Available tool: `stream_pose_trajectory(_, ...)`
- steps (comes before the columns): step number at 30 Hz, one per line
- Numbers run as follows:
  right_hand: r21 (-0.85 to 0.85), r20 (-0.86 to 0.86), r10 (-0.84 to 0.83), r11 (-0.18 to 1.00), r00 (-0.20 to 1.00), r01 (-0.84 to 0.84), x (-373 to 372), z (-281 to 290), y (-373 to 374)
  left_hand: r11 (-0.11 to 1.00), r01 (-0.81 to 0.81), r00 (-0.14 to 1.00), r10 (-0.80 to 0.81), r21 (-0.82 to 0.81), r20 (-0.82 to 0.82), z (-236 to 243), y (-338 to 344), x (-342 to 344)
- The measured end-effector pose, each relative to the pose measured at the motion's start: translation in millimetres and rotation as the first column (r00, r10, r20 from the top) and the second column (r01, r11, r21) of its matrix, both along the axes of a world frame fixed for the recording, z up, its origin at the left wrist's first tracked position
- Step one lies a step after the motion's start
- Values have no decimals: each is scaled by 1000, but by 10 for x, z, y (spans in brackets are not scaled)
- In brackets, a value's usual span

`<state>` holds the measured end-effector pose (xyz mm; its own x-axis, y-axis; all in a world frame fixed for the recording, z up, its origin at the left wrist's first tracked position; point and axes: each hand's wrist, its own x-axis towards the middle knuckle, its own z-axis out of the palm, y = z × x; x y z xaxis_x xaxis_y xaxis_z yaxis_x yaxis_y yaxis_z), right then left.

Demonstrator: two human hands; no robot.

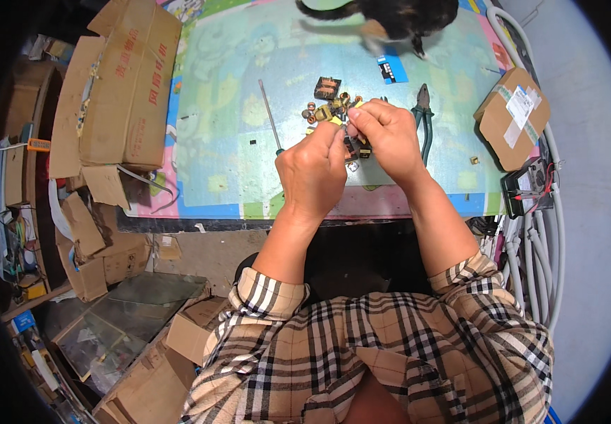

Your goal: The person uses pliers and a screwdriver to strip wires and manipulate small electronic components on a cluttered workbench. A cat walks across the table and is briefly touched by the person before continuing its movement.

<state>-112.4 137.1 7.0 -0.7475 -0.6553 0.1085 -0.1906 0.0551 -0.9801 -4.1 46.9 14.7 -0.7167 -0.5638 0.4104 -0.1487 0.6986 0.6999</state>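
Over the middle of the table, my left hand (pixel 311 172) and my right hand (pixel 390 136) meet with their fingertips pinched. What lies between the fingers is mostly covered and too small to name. Around and beneath them is a loose heap of small electronic parts, among them copper coils (pixel 310 112), a black transformer with copper windings (pixel 327 87) and a yellowish transformer (pixel 324 113). A long screwdriver (pixel 270 113) lies left of the heap, its handle partly behind my left hand. Green-handled pliers (pixel 425 120) rest just right of my right hand.
A black cat (pixel 411 15) stands at the table's far edge, near a blue card (pixel 392 69). A tall cardboard box (pixel 125 85) borders the left side. At the right are a flat cardboard piece (pixel 514 116) and a black device with red wires (pixel 526 187).
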Motion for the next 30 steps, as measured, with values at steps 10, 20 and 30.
stream_pose_trajectory(10,-43,403,284,956,870,-291,-134,-11,34,409,202,973,-186,890,-135,-60,-194,56)
stream_pose_trajectory(20,-61,143,112,993,983,-104,-75,-73,55,350,220,951,-285,911,-120,-54,-214,84)
stream_pose_trajectory(30,-250,613,324,945,721,-212,-189,-122,78,466,223,964,-235,856,-124,-25,-74,79)
